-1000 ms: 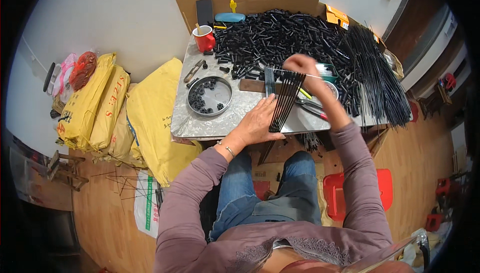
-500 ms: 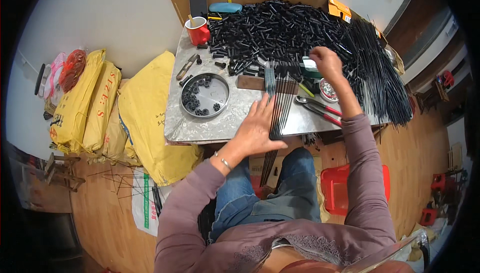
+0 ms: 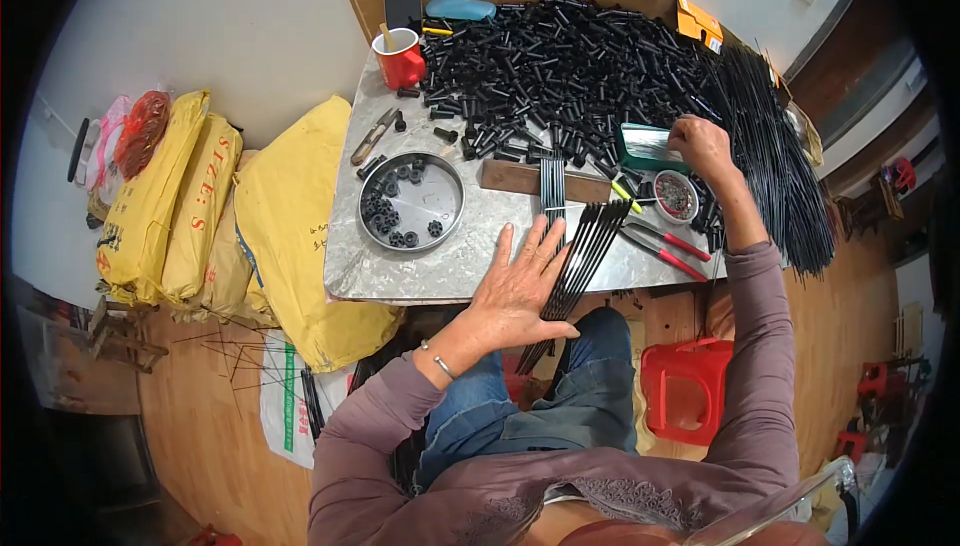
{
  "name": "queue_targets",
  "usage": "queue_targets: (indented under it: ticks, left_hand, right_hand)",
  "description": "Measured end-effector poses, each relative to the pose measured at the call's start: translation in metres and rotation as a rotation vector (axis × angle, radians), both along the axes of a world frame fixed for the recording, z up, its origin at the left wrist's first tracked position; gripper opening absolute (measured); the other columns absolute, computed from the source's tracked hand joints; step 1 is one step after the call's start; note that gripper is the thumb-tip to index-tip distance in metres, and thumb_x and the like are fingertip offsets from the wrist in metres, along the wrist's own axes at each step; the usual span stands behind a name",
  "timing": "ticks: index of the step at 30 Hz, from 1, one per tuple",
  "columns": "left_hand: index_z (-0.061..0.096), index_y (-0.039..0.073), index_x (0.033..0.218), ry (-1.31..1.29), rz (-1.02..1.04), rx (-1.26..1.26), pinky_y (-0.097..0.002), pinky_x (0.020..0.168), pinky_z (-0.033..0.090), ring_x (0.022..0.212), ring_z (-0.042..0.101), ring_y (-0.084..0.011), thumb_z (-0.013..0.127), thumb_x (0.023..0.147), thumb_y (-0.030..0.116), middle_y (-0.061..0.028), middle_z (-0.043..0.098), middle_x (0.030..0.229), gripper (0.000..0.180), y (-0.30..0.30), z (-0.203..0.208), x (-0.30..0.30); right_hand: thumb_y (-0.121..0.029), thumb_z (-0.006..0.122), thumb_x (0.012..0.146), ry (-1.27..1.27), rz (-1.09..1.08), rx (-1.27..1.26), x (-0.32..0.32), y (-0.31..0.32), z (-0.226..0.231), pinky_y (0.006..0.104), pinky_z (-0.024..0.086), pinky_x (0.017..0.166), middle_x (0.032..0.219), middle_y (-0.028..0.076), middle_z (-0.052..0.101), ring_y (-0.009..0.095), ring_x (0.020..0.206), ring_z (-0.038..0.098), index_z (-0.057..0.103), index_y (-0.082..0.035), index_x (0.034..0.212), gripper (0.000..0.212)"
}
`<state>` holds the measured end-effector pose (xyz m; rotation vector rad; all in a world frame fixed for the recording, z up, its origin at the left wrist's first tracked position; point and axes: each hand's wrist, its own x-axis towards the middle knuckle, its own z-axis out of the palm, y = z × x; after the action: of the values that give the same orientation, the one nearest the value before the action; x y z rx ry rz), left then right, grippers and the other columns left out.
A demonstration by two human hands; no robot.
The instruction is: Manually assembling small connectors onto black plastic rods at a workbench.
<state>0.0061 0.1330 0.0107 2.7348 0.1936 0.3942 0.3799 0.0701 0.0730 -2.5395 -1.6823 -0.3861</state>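
Observation:
My left hand (image 3: 515,291) lies with fingers spread beside and partly over thin black rods (image 3: 590,256) that slant off the table's near edge above my lap. A second tight row of rods (image 3: 552,184) lies across a brown wooden bar (image 3: 510,178). My right hand (image 3: 703,151) is at a green box (image 3: 640,163) holding thin silvery pieces. Its fingers are pinched together, and anything between them is too small to make out. Close by are a bowl of small bits (image 3: 676,196), red-handled pliers (image 3: 675,248) and a yellow-green pen (image 3: 626,195).
Black bolt-like pieces (image 3: 570,66) are heaped across the table's back. Long black rods (image 3: 765,146) overhang its right side. At left stand a round metal tray (image 3: 440,201) with black round parts, a red mug (image 3: 401,68) and a folding knife (image 3: 374,137). Yellow sacks (image 3: 300,206) lean nearby.
My right hand has moved right, uncovering more of the green box. The slanting rods have come off the wooden bar, toward me and rightward. My left hand stays spread near them.

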Motion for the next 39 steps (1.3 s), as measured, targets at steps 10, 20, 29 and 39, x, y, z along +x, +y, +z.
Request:
queue_targets:
  ticks: [10,20,29,39]
  left_hand:
    - [0.035,0.0,0.14,-0.003,-0.017,-0.049,-0.0563,0.112,0.011,0.142,0.014,-0.0361,0.068,0.067,0.063,-0.0202,0.02,0.151,0.102,0.007,0.002,0.004]
    - [0.035,-0.002,0.139,-0.013,-0.03,-0.068,-0.0533,0.112,0.015,0.141,0.016,-0.0377,0.07,0.067,0.06,-0.0215,0.021,0.151,0.101,0.009,0.003,0.003]
    - [0.038,-0.004,0.136,-0.029,-0.061,-0.082,-0.0549,0.111,0.017,0.14,0.02,-0.0377,0.071,0.066,0.059,-0.0218,0.025,0.149,0.1,-0.001,0.003,-0.002]
    - [0.04,-0.002,0.136,-0.034,-0.044,-0.105,-0.0546,0.111,0.016,0.139,0.021,-0.0375,0.071,0.065,0.059,-0.0209,0.027,0.149,0.099,0.0,0.003,-0.002]
  right_hand:
    - [-0.015,0.059,0.076,-0.086,-0.067,-0.26,0.006,-0.025,0.048,0.042,0.051,0.071,0.082,0.013,0.067,0.033,0.08,0.065,0.07,-0.011,0.085,0.015]
    - [-0.012,0.058,0.09,0.844,0.267,0.28,-0.097,0.062,0.004,0.0225,0.041,0.064,0.075,-0.002,0.053,0.006,0.071,0.047,0.06,-0.002,0.084,0.012]
    - [-0.008,0.059,0.089,1.005,0.208,0.329,-0.125,0.075,-0.018,0.0254,0.045,0.074,0.091,0.005,0.063,0.009,0.082,0.055,0.06,-0.001,0.086,0.008]
    - [-0.007,0.065,0.078,0.506,0.288,0.238,-0.113,0.014,-0.019,0.0381,0.043,0.071,0.076,0.01,0.058,0.028,0.075,0.055,0.065,-0.004,0.085,0.008]
